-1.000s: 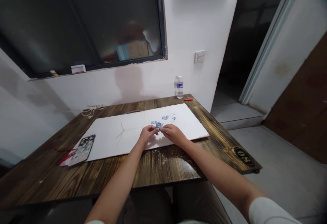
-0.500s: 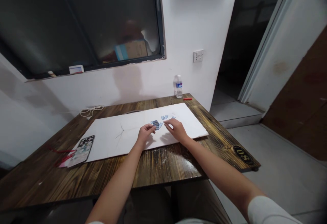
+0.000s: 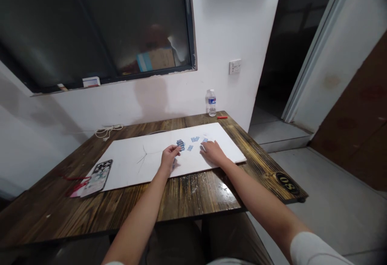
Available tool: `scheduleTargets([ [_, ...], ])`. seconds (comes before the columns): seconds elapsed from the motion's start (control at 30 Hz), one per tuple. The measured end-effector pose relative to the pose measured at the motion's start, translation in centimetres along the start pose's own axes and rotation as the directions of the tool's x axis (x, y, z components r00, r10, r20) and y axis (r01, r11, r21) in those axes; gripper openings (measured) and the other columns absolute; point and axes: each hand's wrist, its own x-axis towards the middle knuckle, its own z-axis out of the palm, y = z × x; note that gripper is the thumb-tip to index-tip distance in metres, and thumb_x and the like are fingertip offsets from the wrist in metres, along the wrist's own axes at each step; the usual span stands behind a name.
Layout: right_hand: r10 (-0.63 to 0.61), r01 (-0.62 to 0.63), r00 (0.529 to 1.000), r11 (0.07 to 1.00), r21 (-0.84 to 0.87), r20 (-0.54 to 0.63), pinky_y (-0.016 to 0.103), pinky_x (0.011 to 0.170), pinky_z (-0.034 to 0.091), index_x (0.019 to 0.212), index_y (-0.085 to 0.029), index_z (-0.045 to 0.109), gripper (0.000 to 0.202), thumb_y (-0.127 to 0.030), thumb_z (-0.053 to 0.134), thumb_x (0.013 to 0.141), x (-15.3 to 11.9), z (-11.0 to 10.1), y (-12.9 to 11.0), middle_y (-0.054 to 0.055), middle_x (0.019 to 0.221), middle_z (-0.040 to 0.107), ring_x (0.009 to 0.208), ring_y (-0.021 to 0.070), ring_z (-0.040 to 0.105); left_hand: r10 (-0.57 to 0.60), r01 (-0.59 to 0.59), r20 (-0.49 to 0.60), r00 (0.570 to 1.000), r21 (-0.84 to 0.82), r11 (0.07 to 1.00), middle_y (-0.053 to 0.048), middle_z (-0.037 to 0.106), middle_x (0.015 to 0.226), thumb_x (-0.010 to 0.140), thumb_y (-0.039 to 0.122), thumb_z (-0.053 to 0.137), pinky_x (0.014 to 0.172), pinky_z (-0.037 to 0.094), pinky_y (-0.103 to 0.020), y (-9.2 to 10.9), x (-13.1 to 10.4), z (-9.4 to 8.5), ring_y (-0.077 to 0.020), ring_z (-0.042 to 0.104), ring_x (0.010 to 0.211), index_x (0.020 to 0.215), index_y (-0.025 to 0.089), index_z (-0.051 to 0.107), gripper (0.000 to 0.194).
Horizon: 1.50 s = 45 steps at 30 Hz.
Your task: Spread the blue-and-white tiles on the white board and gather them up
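Observation:
On a white board [image 3: 121, 164] lie several small flat pieces with blue and white stripes, their kind too small to make out. Thumb and fingers of my left hand [image 3: 169, 158] are closed on a darker striped piece or small stack [image 3: 181, 145]. Below that hand, more blue pieces [image 3: 173, 164] show partly behind the fingers. My right hand [image 3: 213, 153] is low over the board, fingers apart and bent down, with no held thing visible. Just beyond its fingertips is one striped piece [image 3: 205, 140]. A loose piece [image 3: 190, 148] and a small cluster [image 3: 195, 139] lie between the hands.
A patterned phone case or phone [image 3: 98, 176] lies on the board's left end, beside red strings [image 3: 80, 184]. Behind the board stand a water bottle [image 3: 212, 103] and a red pen-like stick [image 3: 222, 117]. A white cable [image 3: 108, 130] rests at the back left of the wooden table [image 3: 193, 200].
My right hand has moved slightly right and down, its fingers spreading from a pinch. The left hand has shifted a little left with its striped piece, uncovering the loose piece between the hands.

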Motion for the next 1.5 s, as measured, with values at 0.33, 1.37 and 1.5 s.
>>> scheduleTargets([
  [0.33, -0.018, 0.019, 0.999, 1.000, 0.008, -0.047, 0.031, 0.084, 0.042, 0.111, -0.018, 0.067, 0.030, -0.029, 0.052, 0.088, -0.2, -0.4, 0.0, 0.012, 0.101, 0.068, 0.097, 0.0238, 0.059, -0.008, 0.008, 0.001, 1.000, -0.028, 1.000, 0.001, 0.060, 0.058, 0.056, 0.042, 0.080, 0.057, 0.041, -0.024, -0.1, 0.0, 0.0, -0.0101, 0.051, 0.052, 0.067, 0.017, 0.064, 0.032],
  [1.37, -0.059, 0.061, 0.998, 0.989, -0.135, 0.017, 0.028, 0.079, 0.039, 0.094, -0.013, 0.069, 0.024, -0.015, 0.045, 0.089, 0.1, -0.7, 0.0, 0.014, 0.096, 0.067, 0.093, 0.0236, 0.058, -0.020, 0.020, -0.001, 1.000, -0.001, 1.000, 0.001, 0.060, 0.058, 0.056, 0.042, 0.081, 0.055, 0.039, -0.022, -0.3, 0.1, -0.1, -0.0096, 0.051, 0.052, 0.068, 0.016, 0.065, 0.033],
  [1.5, -0.078, 0.077, 0.997, 0.992, -0.101, -0.010, 0.028, 0.078, 0.039, 0.093, -0.014, 0.070, 0.025, -0.011, 0.046, 0.085, 0.0, -0.7, 0.2, 0.012, 0.095, 0.067, 0.092, 0.0226, 0.058, -0.018, 0.018, -0.002, 1.000, 0.009, 1.000, 0.001, 0.060, 0.058, 0.057, 0.042, 0.080, 0.054, 0.040, -0.022, -0.2, 0.1, -0.1, -0.0099, 0.051, 0.052, 0.068, 0.016, 0.065, 0.032],
])
